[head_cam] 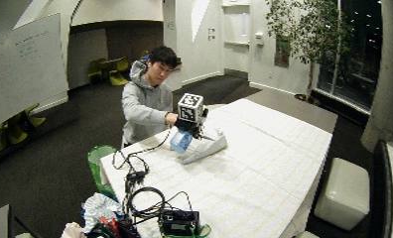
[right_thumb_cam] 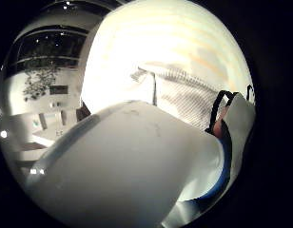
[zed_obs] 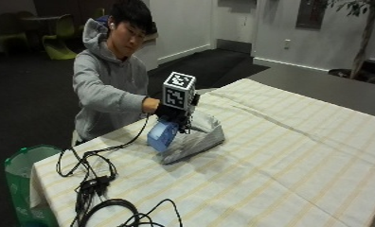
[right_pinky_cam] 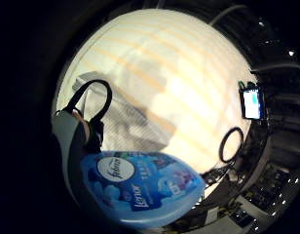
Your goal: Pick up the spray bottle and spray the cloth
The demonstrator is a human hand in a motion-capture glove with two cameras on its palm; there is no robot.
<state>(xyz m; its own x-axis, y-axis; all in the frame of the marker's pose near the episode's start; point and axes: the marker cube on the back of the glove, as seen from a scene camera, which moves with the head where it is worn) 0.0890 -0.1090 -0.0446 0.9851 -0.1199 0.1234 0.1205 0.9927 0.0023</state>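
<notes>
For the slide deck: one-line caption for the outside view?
Gloved right hand holds blue spray bottle just above folded cloth on striped tablecloth.

From where I stand, the cream tablecloth with pale yellow stripes (zed_obs: 288, 156) lies bare across most of the table, so the whole far stretch away from the person gives open passage. The crumpled grey-white cloth (zed_obs: 197, 139) forms a low mound near the person's edge, and the blue spray bottle (zed_obs: 162, 134) is held upright just beside it, touching or nearly touching its near side, under the black-gloved right hand (zed_obs: 170, 112); that spot is crowded. Toward the table's corner, a tangle of black cables (zed_obs: 96, 184) sprawls over the cloth and blocks a low sweep there. A green bin (zed_obs: 23, 172) stands off that corner.
</notes>
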